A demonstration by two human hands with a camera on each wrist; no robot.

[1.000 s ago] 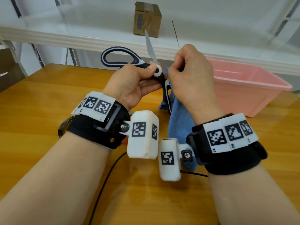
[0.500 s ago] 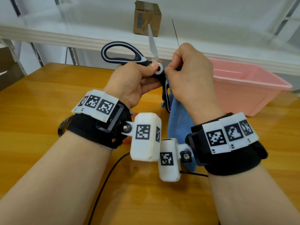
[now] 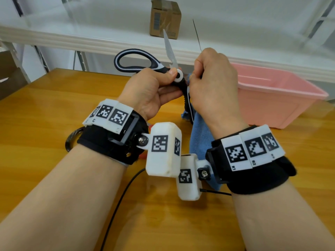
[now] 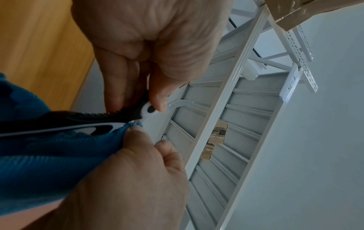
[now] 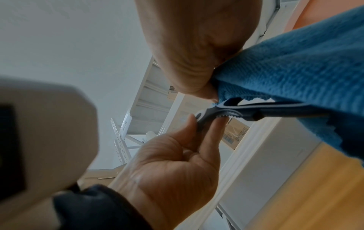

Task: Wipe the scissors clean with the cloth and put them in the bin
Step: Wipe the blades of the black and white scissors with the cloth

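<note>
The left hand [image 3: 150, 91] holds the black-and-white-handled steel scissors [image 3: 145, 60] above the wooden bench [image 3: 45, 109], its fingers [image 4: 115, 87] pinching the tool at the white pivot disc, thumb on the disc face. The blades stand spread, one pointing upward past the thumb. The right hand [image 3: 212, 82], just beside the left fingers, has its fingers [image 4: 138, 140] curled and pinching the blue ribbed cloth [image 3: 199, 138] against the second blade next to the pivot; the cloth hangs below the wrist. The pink plastic bin [image 3: 275, 98] sits on the bench beyond the right hand, apart from the scissors.
</note>
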